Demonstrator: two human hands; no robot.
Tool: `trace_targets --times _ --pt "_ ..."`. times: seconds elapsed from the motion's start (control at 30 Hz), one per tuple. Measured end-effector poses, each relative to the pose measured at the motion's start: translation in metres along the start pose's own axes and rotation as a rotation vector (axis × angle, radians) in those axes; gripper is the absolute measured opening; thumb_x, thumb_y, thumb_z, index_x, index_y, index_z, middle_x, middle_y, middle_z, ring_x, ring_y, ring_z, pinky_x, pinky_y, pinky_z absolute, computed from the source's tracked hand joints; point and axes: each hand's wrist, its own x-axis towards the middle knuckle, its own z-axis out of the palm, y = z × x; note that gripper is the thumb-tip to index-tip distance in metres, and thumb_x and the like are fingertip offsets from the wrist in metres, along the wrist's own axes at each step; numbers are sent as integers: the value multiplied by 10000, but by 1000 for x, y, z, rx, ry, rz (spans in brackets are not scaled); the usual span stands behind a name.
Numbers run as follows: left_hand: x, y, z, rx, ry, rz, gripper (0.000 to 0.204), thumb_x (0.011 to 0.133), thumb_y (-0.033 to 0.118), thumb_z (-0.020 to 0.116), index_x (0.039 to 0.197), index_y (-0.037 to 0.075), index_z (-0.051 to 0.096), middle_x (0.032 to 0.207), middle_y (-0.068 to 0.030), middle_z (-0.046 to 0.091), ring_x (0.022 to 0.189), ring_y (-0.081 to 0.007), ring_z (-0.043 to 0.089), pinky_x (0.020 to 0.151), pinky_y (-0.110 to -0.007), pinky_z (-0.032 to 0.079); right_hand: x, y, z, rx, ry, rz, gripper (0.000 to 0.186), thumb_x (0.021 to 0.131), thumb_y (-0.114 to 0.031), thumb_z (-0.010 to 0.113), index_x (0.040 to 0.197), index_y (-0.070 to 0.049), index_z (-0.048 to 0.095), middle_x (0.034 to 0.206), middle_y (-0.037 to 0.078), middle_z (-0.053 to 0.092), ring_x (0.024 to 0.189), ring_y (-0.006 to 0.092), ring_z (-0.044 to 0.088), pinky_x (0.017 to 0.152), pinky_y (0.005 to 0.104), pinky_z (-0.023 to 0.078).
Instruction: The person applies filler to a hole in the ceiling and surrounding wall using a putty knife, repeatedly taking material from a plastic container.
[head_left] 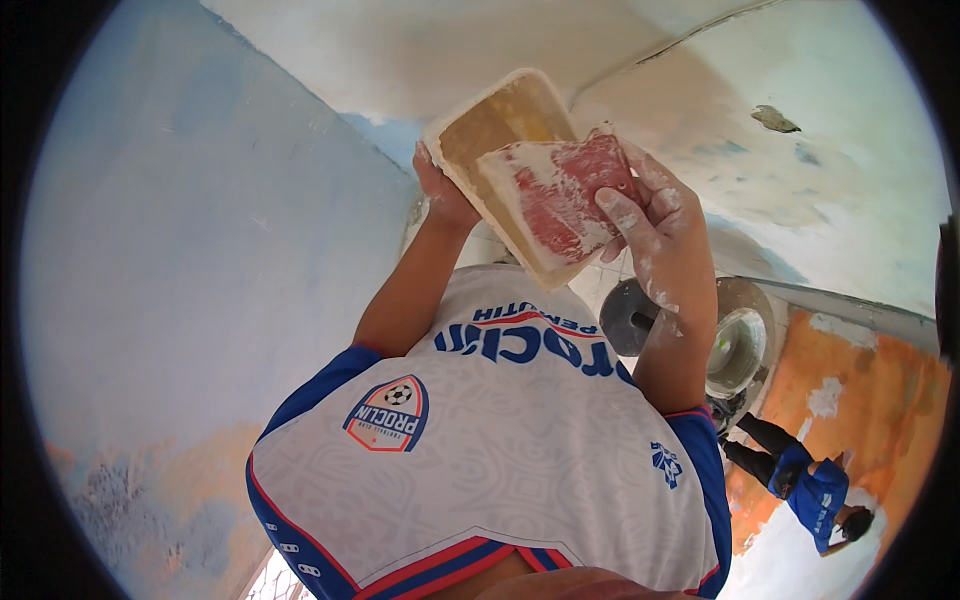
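My left hand [446, 190] is wrapped round the near left side of a tan rectangular plastic tray [470, 140], which is tilted in front of my chest. Pale residue coats the tray's rim and inside. A flat red putty spreader [565, 195], smeared with white paste, is pinched between the thumb and fingers of my right hand [655, 215]. The spreader lies across the tray's right side and hides part of its inside; whether the two touch I cannot tell. White paste also marks my right fingers and forearm.
A blue patchy wall [200, 220] rises on the left, a pale wall [830, 170] with a chipped spot ahead. At right stand a round whitish tub [738, 352] and a dark round object [625, 318]. Another person in blue [812, 492] is by an orange-and-white wall [850, 400].
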Motion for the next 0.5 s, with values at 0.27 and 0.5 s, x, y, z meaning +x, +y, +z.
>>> trace_targets --times 0.27,0.5 --pt "5 -11 32 63 79 -85 881 954 785 318 1527 128 443 1522 -109 507 1395 -317 491 1140 -494 437 1 35 -58 401 162 -132 334 960 -32 600 1293 -19 609 988 68 723 696 109 673 424 224 493" --pt "-4 -38 41 38 263 -217 807 973 730 360 1549 167 412 1562 -87 463 1414 -322 465 1145 -500 429 -19 49 -95 676 520 -189 202 878 -3 598 1071 -33 650 911 45 686 615 123 628 469 268 492"
